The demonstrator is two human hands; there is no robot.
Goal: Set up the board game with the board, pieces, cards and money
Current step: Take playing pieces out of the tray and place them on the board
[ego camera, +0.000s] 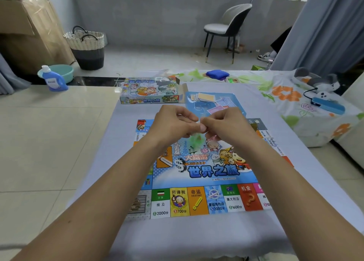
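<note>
Above the game board (197, 174), left hand (173, 122) and right hand (224, 124) each close their grip on a small clear bag (197, 136) holding green pieces.

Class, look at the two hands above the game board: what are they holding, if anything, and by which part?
Both the left hand and right hand pinch the top of a small clear plastic bag of green pieces.
</note>
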